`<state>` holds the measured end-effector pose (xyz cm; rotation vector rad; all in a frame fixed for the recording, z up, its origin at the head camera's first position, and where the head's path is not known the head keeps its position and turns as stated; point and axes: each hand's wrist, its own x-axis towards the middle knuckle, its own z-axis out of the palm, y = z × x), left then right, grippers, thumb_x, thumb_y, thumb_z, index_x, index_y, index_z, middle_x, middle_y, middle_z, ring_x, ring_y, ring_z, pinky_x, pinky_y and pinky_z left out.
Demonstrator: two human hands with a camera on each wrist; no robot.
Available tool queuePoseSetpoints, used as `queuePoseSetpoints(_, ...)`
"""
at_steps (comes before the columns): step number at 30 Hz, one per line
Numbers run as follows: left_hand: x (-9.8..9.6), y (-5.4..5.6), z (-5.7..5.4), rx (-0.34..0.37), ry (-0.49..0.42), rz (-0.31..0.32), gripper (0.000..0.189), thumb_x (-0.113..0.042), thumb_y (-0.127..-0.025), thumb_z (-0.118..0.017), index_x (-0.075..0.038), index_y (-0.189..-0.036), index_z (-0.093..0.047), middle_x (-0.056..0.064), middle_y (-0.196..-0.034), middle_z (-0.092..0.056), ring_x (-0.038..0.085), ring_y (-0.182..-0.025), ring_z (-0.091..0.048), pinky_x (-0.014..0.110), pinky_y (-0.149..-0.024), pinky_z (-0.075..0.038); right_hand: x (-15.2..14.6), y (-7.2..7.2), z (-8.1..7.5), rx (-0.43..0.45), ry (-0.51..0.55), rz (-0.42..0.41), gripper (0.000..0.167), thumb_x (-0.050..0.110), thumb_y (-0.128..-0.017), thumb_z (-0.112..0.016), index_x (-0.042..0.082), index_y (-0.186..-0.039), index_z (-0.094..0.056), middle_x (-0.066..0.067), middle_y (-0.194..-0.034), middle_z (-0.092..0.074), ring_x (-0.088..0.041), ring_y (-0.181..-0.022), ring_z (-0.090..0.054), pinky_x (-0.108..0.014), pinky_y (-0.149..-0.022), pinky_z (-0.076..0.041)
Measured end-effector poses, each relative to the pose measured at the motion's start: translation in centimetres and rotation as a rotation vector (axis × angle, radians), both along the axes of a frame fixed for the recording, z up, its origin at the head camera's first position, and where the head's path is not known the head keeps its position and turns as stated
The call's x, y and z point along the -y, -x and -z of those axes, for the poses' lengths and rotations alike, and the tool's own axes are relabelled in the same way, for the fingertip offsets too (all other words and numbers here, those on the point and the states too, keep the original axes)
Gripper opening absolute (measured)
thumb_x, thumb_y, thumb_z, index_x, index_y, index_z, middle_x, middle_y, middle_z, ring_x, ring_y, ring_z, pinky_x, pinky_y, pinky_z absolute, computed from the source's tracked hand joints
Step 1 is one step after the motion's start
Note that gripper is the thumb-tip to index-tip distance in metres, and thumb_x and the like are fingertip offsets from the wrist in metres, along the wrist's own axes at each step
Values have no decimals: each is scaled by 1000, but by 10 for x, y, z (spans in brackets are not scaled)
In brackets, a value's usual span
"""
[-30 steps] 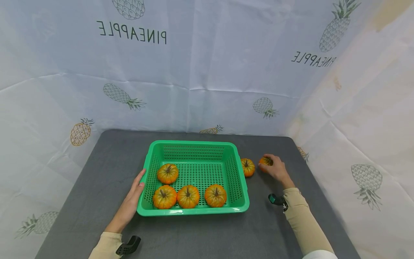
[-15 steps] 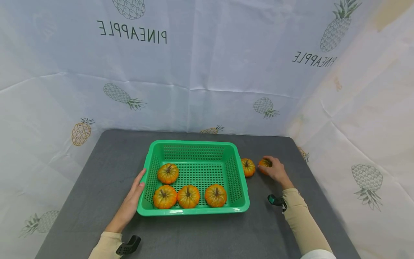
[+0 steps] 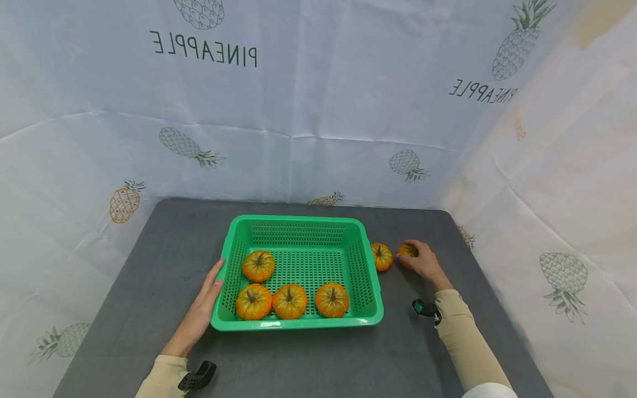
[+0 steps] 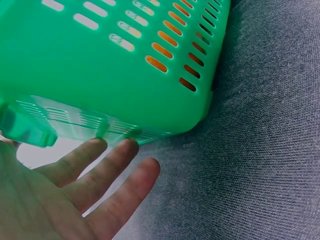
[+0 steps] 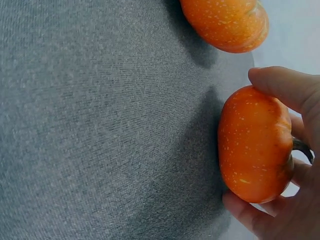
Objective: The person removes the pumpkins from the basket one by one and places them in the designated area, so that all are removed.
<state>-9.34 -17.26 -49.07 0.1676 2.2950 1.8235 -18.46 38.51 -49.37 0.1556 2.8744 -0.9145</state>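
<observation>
At the right of the head view, my right hand (image 3: 423, 262) grips a small orange pumpkin (image 3: 409, 251) at the table's far right. The right wrist view shows the thumb on one side of this pumpkin (image 5: 255, 145) and fingers on the other, with its curved stem toward the palm. My left hand (image 3: 200, 304) lies along the left side of a green plastic basket (image 3: 298, 325). In the left wrist view, the fingers of this hand (image 4: 95, 185) are extended beside the perforated wall. Inside the basket sit several pumpkins, three in a front row and one pumpkin (image 3: 258, 266) behind.
Another pumpkin (image 3: 381, 257) stands on the dark grey table (image 3: 318, 365), right beside the basket's right wall and left of the gripped one. A white cloth (image 3: 318, 110) printed with pineapples hangs behind the table and along its sides.
Between the first frame and now, my right hand's fingers have shifted slightly on the pumpkin. The left hand, the basket and the other pumpkins stay in place.
</observation>
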Motion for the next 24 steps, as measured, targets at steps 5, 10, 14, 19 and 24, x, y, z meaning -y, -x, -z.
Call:
queuePoseSetpoints(5, 0, 0, -1, 4, 1, 2, 57, -42, -112, -28, -36, -164, -5, 10, -172, 4, 44, -156, 1, 78, -115, -6, -1, 1, -1, -1, -8, -19, 65, 36, -99, -65, -1, -149, -43, -36, -152, -32, -55, -134, -36, -69, -107, -36)
queuePoseSetpoints(10, 1, 0, 1, 0, 4, 4, 57, -40, -113, -28, -34, -164, -5, 11, -172, 4, 45, -156, 1, 78, -115, -6, 1, 2, -6, -11, -29, -26, 67, 37, -99, -64, -1, -150, -41, -38, -154, -29, -60, -140, -24, -74, -112, -25)
queuePoseSetpoints(14, 2, 0, 1, -10, 5, 2, 57, -40, -113, -28, -34, -164, -5, 11, -172, 3, 45, -156, 0, 78, -115, -6, 3, 1, -14, -9, -21, -20, 71, 39, -100, -64, 0, -153, -38, -38, -157, -24, -62, -142, -17, -79, -110, -19)
queuePoseSetpoints(19, 2, 0, 2, -17, 7, 1, 57, -40, -113, -29, -34, -164, -6, 10, -172, 2, 45, -156, 0, 78, -115, -6, 5, 1, -23, -19, -37, 25, 73, 44, -99, -62, 3, -154, -36, -36, -159, -24, -62, -143, -17, -82, -108, -18)
queuePoseSetpoints(24, 2, 0, 2, -19, 3, -1, 57, -39, -113, -29, -33, -165, -6, 11, -172, 2, 45, -156, 0, 78, -115, -6, 8, 2, -36, -70, -19, 60, 73, 43, -100, -62, 4, -156, -35, -34, -160, -23, -60, -146, -14, -80, -111, -15)
